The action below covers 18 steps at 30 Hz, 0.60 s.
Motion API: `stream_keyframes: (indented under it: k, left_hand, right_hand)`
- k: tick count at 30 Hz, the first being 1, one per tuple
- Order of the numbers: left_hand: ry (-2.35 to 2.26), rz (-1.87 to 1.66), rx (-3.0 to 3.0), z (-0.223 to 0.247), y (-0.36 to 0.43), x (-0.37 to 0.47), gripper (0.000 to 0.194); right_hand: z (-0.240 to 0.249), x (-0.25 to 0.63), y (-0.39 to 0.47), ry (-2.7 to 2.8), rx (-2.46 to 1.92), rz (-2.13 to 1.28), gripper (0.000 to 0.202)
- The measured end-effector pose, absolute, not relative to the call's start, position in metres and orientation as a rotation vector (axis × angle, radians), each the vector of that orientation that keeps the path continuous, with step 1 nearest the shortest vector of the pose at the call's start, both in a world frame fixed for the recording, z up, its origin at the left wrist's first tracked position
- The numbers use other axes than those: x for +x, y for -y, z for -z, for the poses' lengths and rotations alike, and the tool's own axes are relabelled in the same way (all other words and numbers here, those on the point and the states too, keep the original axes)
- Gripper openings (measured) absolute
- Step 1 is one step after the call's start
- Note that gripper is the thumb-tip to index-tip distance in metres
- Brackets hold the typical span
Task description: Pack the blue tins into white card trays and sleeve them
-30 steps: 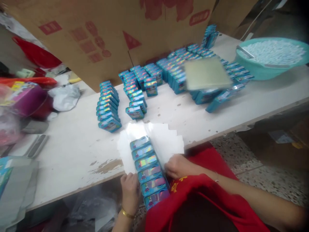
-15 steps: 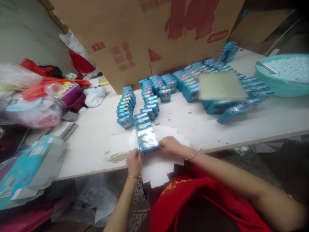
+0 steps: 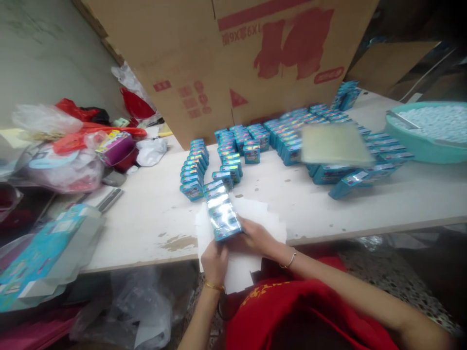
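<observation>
A short row of small blue boxes (image 3: 223,214) with a shiny, film-like surface lies end-on in front of me, over white card sheets (image 3: 251,211) near the table edge. My left hand (image 3: 214,262) is closed at the near left corner of the row, fingers curled. My right hand (image 3: 257,237) grips the near right side, its fingers reaching under the near end. The fingertips of both hands are partly hidden by the boxes. Just beyond stand more blue boxes (image 3: 192,190) in rows on the white table (image 3: 146,214).
A large cardboard carton (image 3: 207,58) rises behind the boxes. A pale flat slab (image 3: 335,144) rests on the boxes at right, beside a turquoise basin (image 3: 408,143) of small pale pieces. Plastic bags (image 3: 65,170) and flat printed blue cartons (image 3: 47,253) lie at left.
Both hands have come closer together at the near end of the row. The right hand's fingers have slid under it, and the row is turned slightly. The camera view has tilted up a little.
</observation>
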<state>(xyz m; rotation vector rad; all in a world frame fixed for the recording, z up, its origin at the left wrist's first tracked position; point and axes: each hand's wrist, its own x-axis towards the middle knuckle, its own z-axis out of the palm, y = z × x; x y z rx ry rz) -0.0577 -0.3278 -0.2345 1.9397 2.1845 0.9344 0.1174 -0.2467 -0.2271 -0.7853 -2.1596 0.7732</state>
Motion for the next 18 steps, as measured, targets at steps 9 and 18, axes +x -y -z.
stream_keyframes:
  k: [9, 18]
  left_hand:
    - [-2.040, -0.873, 2.363, 0.231, 0.353, 0.005, 0.021]
    - [-1.975, -0.904, 2.466, 0.212, 0.327, 0.017, 0.030]
  right_hand:
    - [0.211, 0.203, 0.244, 2.338, -0.673, -0.780, 0.031]
    - [0.215, 0.209, 0.228, 2.347, -0.844, -0.545, 0.036]
